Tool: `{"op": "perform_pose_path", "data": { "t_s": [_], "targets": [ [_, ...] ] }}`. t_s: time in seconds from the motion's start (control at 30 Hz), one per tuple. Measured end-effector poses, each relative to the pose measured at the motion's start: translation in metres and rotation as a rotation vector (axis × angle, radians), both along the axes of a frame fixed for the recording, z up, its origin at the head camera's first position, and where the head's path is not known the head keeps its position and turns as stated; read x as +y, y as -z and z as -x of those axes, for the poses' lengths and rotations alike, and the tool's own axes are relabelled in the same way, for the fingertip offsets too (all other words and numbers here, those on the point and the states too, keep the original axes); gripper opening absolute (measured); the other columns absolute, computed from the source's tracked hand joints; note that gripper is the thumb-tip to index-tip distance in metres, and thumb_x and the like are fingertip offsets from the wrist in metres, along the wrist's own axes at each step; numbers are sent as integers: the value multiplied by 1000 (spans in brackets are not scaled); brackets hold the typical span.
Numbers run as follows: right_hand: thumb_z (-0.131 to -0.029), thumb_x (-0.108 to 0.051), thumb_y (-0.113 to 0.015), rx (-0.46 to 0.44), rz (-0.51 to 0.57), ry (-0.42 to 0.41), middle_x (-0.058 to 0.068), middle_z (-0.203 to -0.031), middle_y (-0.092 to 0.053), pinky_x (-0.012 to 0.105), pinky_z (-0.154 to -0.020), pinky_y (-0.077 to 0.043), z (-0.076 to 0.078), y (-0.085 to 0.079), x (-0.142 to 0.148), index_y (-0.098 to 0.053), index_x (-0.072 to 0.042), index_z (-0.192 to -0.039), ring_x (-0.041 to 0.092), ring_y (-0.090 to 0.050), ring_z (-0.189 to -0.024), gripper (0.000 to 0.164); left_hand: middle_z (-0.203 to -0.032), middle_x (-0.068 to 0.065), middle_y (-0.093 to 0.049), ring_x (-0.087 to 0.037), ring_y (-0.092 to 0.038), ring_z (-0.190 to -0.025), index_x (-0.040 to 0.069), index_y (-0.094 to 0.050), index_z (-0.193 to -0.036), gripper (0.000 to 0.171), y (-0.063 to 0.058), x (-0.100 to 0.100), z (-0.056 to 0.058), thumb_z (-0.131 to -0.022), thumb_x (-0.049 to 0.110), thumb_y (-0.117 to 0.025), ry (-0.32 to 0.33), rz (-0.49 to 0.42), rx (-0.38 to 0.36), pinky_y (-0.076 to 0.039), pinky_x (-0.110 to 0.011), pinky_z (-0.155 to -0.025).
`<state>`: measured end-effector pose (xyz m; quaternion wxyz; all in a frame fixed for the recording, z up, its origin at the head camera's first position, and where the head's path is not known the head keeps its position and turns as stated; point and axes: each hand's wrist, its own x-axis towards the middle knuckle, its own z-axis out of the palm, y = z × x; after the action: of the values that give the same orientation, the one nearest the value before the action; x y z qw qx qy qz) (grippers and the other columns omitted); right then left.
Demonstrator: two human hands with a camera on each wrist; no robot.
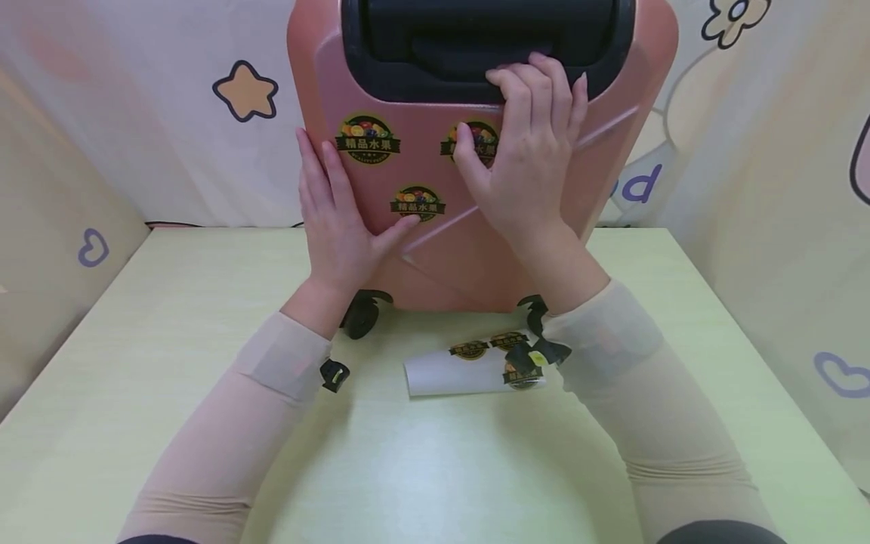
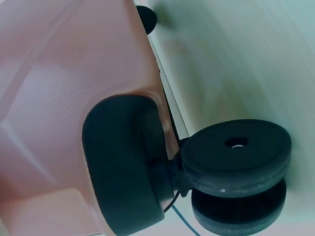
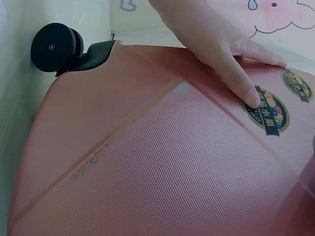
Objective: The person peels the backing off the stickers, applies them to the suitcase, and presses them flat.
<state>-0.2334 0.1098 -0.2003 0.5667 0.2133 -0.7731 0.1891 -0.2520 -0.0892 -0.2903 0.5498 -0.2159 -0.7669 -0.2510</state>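
Observation:
A pink hard-shell suitcase stands upright on its wheels. Its front carries three round fruit stickers: an upper left one, a lower one and a right one. My left hand rests along the left edge with straight fingers; its thumb reaches the lower sticker, as the right wrist view also shows. Higher up, my right hand has its thumb on the right sticker, partly covering it. The bent fingers of that hand touch the lower rim of the black handle panel.
A curled white sticker sheet with several like stickers lies on the pale table in front of the suitcase. A black double wheel juts from a lower corner. Patterned curtains stand behind and on both sides.

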Motion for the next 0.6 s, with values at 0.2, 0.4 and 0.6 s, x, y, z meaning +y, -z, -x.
{"op": "perform_pose_path", "data": {
  "t_s": [0.2,0.4,0.6],
  "targets": [
    [-88,-40,-50,-4,4,-2,12,-124,-51,38,-111,-1,0,0,0,-52,-2,-120,21,-32,-128,50,-147,-28,-9,-23,-7,-140,34,15,-147,111,1,0,-1,-72,66,-61,3,-12,-34,-14,-39,-111],
    [-88,-39,-50,4,5,-5,13,-124,-51,38,-111,-2,0,1,-1,-52,-2,-120,22,-32,-128,49,-149,-26,-6,-20,-7,-140,35,13,-147,112,3,3,-2,-71,65,-64,22,-55,-61,-17,-38,-110],
    [-88,-39,-51,5,9,-11,12,-124,-51,38,-112,-2,1,0,-1,-53,-2,-120,21,-32,-128,49,-149,-26,-9,-21,-15,-137,31,4,-150,95,5,1,-2,-82,59,-56,24,-61,-45,-22,-40,-108]
  ]
}}
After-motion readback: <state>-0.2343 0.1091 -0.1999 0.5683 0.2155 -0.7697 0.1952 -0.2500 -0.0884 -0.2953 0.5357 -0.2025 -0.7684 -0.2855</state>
